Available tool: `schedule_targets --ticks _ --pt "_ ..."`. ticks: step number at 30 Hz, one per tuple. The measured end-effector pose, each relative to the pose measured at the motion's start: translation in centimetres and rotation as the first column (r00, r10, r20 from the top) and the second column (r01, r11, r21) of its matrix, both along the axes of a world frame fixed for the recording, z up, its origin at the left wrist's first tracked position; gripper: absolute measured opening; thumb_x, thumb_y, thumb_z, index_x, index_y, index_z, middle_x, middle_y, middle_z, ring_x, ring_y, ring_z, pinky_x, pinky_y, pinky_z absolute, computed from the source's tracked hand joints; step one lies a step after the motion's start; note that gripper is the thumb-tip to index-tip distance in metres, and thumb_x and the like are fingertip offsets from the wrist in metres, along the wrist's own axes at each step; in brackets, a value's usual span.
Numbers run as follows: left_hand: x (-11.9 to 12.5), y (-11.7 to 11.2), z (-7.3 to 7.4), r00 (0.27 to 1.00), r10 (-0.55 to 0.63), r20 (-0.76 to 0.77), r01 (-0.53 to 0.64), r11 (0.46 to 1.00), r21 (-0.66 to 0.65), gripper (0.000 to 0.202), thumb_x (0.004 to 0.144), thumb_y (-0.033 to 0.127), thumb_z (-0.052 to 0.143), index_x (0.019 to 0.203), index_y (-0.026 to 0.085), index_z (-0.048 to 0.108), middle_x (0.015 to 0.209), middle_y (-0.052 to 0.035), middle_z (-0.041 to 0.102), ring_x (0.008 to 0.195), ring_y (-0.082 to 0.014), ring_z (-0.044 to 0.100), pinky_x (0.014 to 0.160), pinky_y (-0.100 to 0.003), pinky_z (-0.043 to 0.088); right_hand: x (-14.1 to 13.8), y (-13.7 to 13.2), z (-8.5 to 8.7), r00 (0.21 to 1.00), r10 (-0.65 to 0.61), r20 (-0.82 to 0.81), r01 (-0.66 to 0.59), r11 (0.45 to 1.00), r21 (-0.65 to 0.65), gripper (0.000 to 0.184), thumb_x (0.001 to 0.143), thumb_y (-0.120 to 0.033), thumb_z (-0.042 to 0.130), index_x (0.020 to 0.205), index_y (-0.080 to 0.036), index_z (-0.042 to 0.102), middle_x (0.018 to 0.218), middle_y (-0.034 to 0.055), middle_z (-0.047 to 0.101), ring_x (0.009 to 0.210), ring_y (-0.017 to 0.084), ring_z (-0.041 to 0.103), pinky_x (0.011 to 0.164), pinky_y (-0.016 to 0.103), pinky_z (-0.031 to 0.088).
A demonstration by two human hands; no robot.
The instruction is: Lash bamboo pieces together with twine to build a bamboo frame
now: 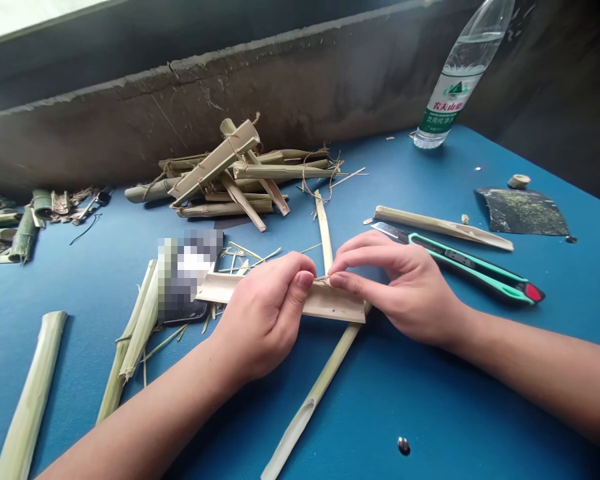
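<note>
Over the blue desk, the left hand and right hand both pinch the top edge of a flat bamboo strip between fingers and thumb, just beside a green-handled utility knife.

Pinched between the left hand's fingers and the right hand's fingers, a pale bamboo strip looks matt and fibrous, with rough split edges. Just beyond the right fingers, a utility knife has a glossy green-and-black plastic handle and a smooth metal blade. Below the fingers, the blue tabletop looks smooth and matt.
</note>
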State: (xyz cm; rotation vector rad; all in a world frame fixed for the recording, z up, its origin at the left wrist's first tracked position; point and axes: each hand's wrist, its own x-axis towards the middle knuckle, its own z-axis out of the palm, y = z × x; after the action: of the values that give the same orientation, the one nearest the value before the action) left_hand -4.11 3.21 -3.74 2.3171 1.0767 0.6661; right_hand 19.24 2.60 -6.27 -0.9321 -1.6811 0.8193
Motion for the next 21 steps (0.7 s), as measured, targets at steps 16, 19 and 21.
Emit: schedule_targets --ticks 16,19,21 --pt "0.47 0.34 -0.43 0.990 -0.001 0.140 -0.015 0.994 0.112 0.010 0.105 0.013 0.063 0.101 0.020 0.069 0.126 -0.0072 0.063 0.121 -0.0180 0.062 0.112 -0.034 0.046 -0.02 -0.09 -0.09 0.999 -0.032 0.034 0.032 0.999 0.027 0.004 0.092 -0.018 0.087 0.091 -0.022 0.087 0.097 0.0024 0.081 0.095 0.019 0.069 0.091 0.036 0.052" --pt "0.55 0.19 -0.23 0.987 0.021 0.160 -0.050 0.982 0.184 0.010 0.100 0.012 0.071 0.099 0.020 0.075 0.124 -0.0067 0.066 0.112 -0.0187 0.066 0.105 -0.037 0.052 -0.01 -0.03 0.03 1.000 -0.008 -0.002 0.008 0.999 -0.031 0.001 0.093 -0.020 0.087 0.092 -0.021 0.087 0.098 0.0030 0.081 0.096 0.019 0.070 0.092 0.036 0.052" --pt "0.57 0.10 -0.13 0.987 0.033 0.158 -0.072 0.967 0.245 0.009 0.097 0.012 0.075 0.098 0.021 0.078 0.122 -0.0063 0.069 0.108 -0.0201 0.067 0.102 -0.040 0.054 0.01 0.00 0.09 1.000 0.001 -0.021 -0.002 0.998 -0.064 0.001 0.093 -0.021 0.086 0.092 -0.021 0.087 0.098 0.0032 0.081 0.095 0.020 0.070 0.093 0.037 0.053"
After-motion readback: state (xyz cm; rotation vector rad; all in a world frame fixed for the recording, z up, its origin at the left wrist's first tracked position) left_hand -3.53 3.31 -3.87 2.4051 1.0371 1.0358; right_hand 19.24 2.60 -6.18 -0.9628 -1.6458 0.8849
